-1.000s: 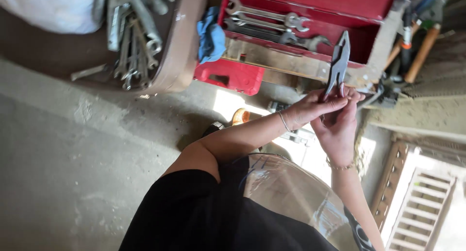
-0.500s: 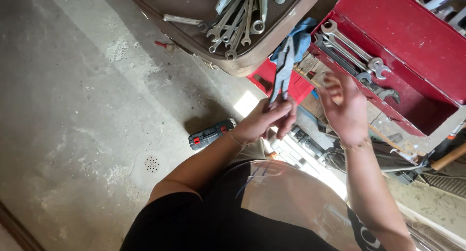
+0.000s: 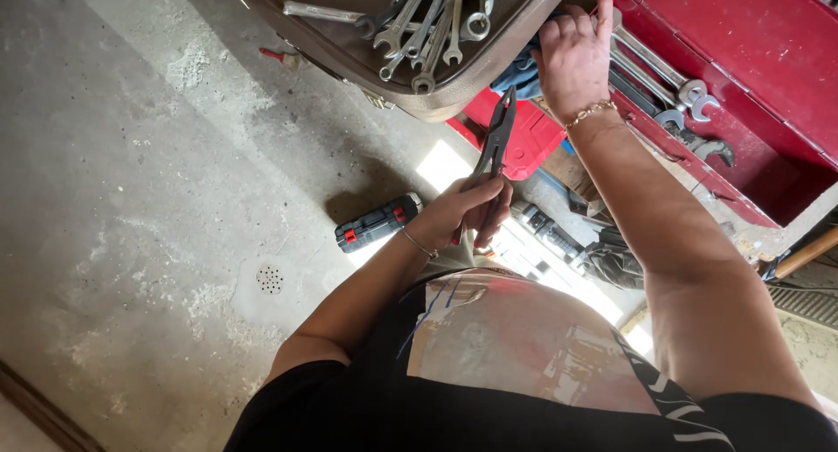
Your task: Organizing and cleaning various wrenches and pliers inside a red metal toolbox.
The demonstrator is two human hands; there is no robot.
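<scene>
1. Whereas half a second earlier the right hand [image 3: 573,57] hung spread and empty over the floor clutter, it now lies at the far edge of the brown case [image 3: 489,63], fingers curled together over the blue cloth [image 3: 522,76]; whether they have closed on the cloth or on something beneath it cannot be told from the head view.

2. The left hand [image 3: 467,212] has stayed low and central, and is clamped around the handles of the pliers [image 3: 494,138]. In judgement, the work has passed to one hand only for the tool, the other being freed for a reach among the stored items.

3. The pliers stand nearly upright from the left fist, their dark jaws together and pointing away from the body toward the small red case [image 3: 524,142]. The tips end just short of the right wrist and do not touch it.

4. Loose spanners [image 3: 428,28] lie heaped in the brown case, just left of the right hand. More spanners [image 3: 676,94] lie in the red toolbox [image 3: 751,59], just right of it.

5. On the concrete floor [image 3: 131,199], a dark battery pack with red tabs [image 3: 377,223] lies near the left wrist, apart from it; a round drain [image 3: 270,278] sits farther left.

6. Relative to the grip, the tool's handles are hidden within the left palm, while head and pivot show above the fingers.
</scene>
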